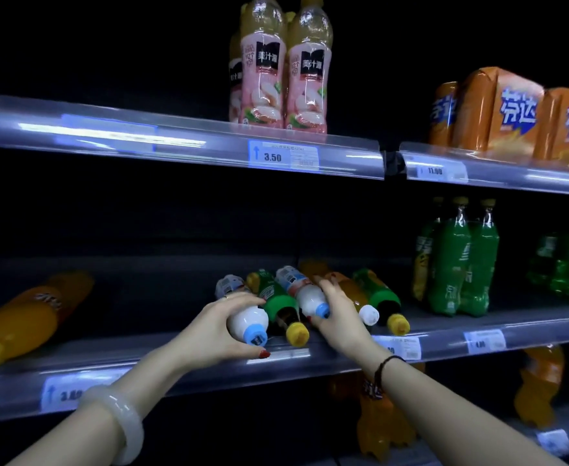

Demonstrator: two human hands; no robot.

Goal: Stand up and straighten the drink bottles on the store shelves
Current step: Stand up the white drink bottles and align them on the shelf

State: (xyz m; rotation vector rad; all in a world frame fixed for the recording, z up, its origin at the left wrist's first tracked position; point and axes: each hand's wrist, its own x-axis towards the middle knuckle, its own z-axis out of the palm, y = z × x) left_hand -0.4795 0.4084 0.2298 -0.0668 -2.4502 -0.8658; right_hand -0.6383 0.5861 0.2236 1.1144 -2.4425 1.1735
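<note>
Several bottles lie on their sides on the middle shelf (175,361), caps toward me. My left hand (219,327) grips the neck end of a white bottle with a blue cap (248,322). My right hand (335,311) holds a second white bottle with a blue cap (305,294). Between them lies a green-labelled bottle with a yellow cap (278,306). To the right lie an orange bottle with a white cap (360,302) and another green-labelled, yellow-capped bottle (382,299). A large orange bottle (27,317) lies alone at the far left.
Pink-labelled juice bottles (283,82) stand upright on the top shelf, with orange multipacks (501,112) to their right. Shrink-wrapped green bottles (458,264) stand at the right of the middle shelf. Orange bottles (380,415) stand on the shelf below. Price strips line the shelf edges.
</note>
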